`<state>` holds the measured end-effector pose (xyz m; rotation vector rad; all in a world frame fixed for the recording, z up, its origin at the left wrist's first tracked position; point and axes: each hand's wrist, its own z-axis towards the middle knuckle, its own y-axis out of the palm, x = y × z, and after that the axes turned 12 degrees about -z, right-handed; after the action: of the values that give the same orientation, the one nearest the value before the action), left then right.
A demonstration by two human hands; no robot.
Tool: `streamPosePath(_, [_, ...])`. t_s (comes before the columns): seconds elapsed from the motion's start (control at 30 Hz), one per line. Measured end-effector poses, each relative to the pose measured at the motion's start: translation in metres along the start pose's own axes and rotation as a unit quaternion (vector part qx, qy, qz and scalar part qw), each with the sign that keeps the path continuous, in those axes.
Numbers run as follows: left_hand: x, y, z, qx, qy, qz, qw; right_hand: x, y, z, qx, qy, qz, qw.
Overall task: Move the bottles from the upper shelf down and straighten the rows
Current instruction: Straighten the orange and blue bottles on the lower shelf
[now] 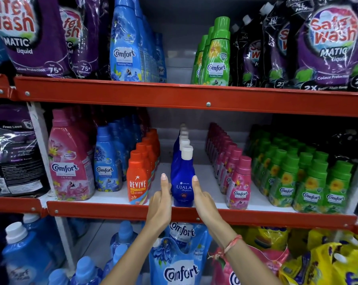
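A row of dark blue Ujala bottles (182, 182) with white caps runs front to back in the middle of the middle shelf (120, 211). My left hand (160, 202) lies flat against the front bottle's left side, thumb up. Against its right side rests my right hand (202, 200), so the bottle stands on the shelf clamped between both palms. On the upper shelf (174, 95) stand tall blue Comfort bottles (126, 44) and green Comfort bottles (216, 56), with a gap between them.
Orange Revive bottles (138, 182) stand just left of the Ujala row, and small pink Comfort bottles (238, 184) just right. Green Comfort rows (309, 182) fill the right end. Purple Safewash pouches (328, 42) flank the upper shelf. Refill pouches (180, 264) sit below.
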<state>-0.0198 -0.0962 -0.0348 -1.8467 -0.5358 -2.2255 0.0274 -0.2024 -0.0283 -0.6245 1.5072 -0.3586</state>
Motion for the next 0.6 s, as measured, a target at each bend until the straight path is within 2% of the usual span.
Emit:
streamPosePath(0.1, [0.008, 0.001, -0.008, 0.008, 0.015, 0.009, 1.000, 0.001, 0.001, -0.003, 0.008, -0.014, 0.004, 1.000])
streamPosePath(0.17, [0.012, 0.008, -0.016, 0.038, 0.062, 0.035, 0.997, 0.004, -0.001, -0.009, 0.044, -0.037, 0.005, 0.998])
streamPosePath(0.27, [0.009, 0.014, -0.025, 0.125, 0.204, 0.078, 0.968, 0.010, -0.012, -0.025, 0.192, -0.124, 0.053, 0.972])
streamPosePath(0.33, [0.002, 0.020, -0.024, 0.127, 0.248, 0.069, 0.958, 0.017, -0.024, -0.031, 0.311, -0.165, 0.084, 0.932])
streamPosePath(0.4, [-0.002, 0.032, -0.024, 0.081, 0.236, 0.060, 0.966, 0.029, -0.039, -0.030, 0.399, -0.152, 0.120, 0.896])
streamPosePath(0.47, [-0.005, 0.050, -0.027, 0.023, 0.199, 0.070, 0.977, 0.045, -0.055, -0.023, 0.438, -0.106, 0.134, 0.883])
streamPosePath(0.53, [-0.008, 0.068, -0.028, -0.032, 0.136, 0.076, 0.987, 0.060, -0.071, -0.018, 0.412, -0.059, 0.127, 0.900])
streamPosePath(0.6, [-0.008, 0.086, -0.029, -0.072, 0.066, 0.072, 0.993, 0.071, -0.085, -0.013, 0.345, -0.026, 0.112, 0.932])
